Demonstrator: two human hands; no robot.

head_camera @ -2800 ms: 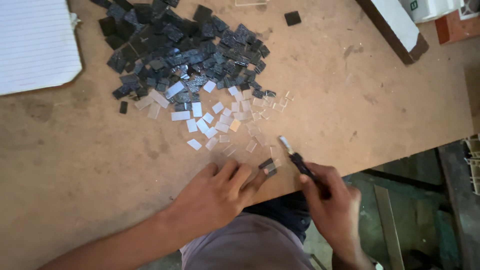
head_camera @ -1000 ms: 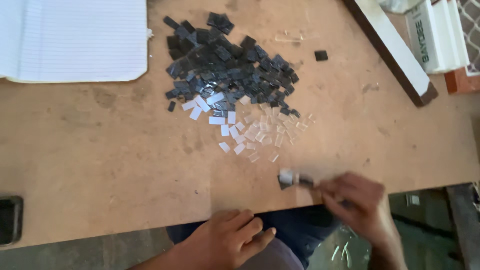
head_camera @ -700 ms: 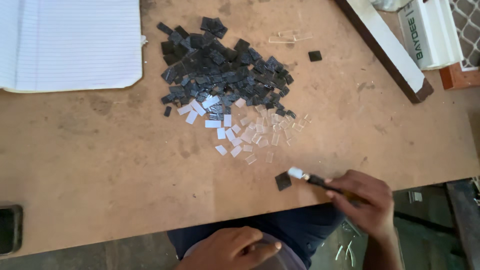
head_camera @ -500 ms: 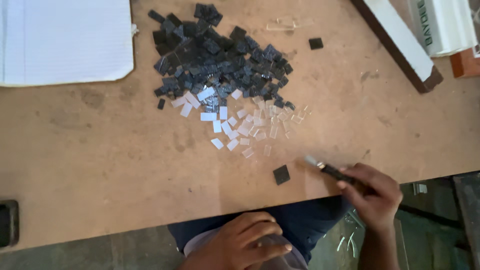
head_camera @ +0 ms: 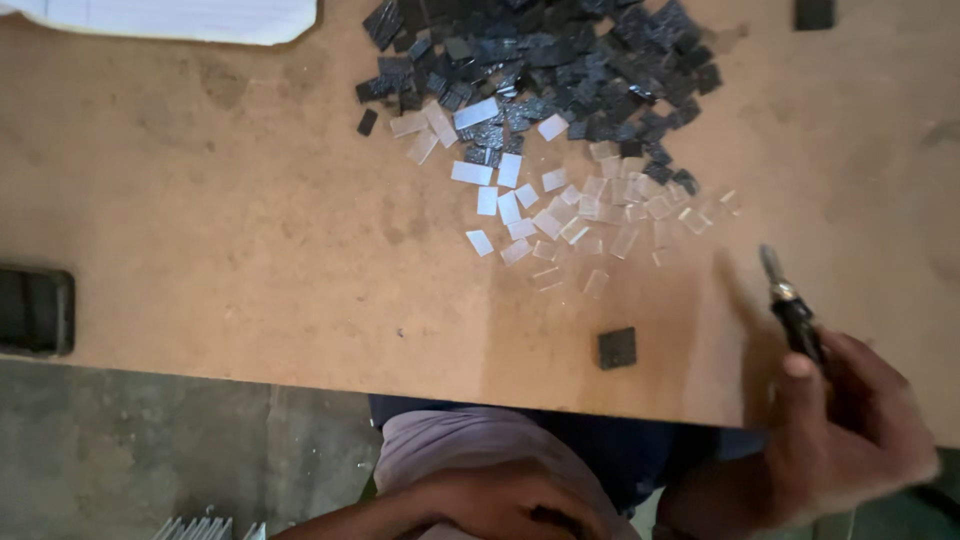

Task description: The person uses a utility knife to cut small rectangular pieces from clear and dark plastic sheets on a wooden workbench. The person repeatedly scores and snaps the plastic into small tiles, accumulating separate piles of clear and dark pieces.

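Tweezer-like tool (head_camera: 788, 305), thin and dark with a pale metal tip, sits clamped in your right hand (head_camera: 835, 440) at the desk's (head_camera: 200, 260) near edge, toward the right corner. Your grip there is closed around the handle, thumb pressed along its top. Its long axis runs almost straight away from you, leaning slightly left, and the tip points toward the far edge, just short of the scatter of clear plastic chips (head_camera: 590, 215). One small black square (head_camera: 617, 348) lies alone close to the near edge, to the left of the tool's tip and a little nearer to you; it rests flat, with no long axis to speak of, its sides slightly skewed to the desk edge. Your right hand is clearly the nearer one to it. Your left hand (head_camera: 510, 500) is below the desk edge, over your lap, fingers curled; whether it holds anything you cannot tell from here. Beyond the clear chips, the heap of black squares (head_camera: 540, 60) spreads toward the far edge, a white sheet (head_camera: 180, 18) lies at the far left corner, and a dark flat device (head_camera: 35, 310) sits at the left, near the front edge.
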